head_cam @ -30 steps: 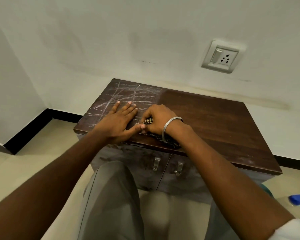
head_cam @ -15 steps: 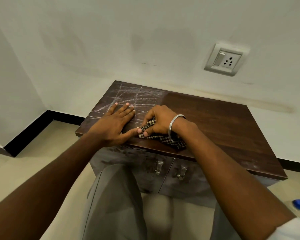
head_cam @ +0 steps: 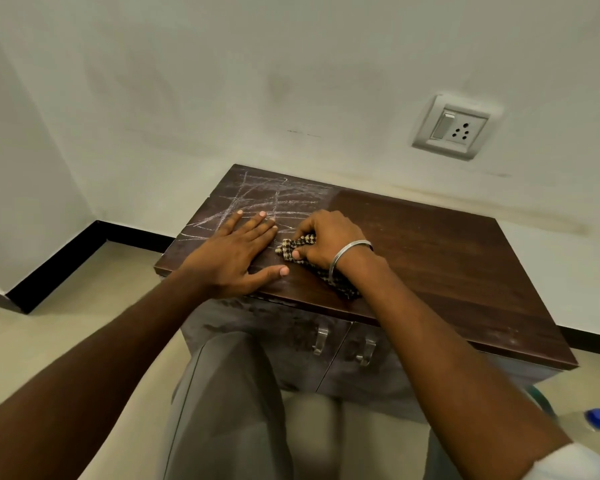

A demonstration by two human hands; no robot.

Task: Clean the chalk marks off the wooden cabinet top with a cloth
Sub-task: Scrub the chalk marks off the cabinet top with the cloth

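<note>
On cabinet top: right hand grips cloth.

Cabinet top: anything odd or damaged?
Chalk marks: white crisscross scribbles cover the left end of the cabinet top, under and beyond the flat left hand. Right hand grips the checked cloth at their edge. Faint whitish specks near the right front corner; no breakage visible.

Dark brown worktop, white chalk marks
Black-and-cream checked cloth; silver bangle; white wall socket.
</note>
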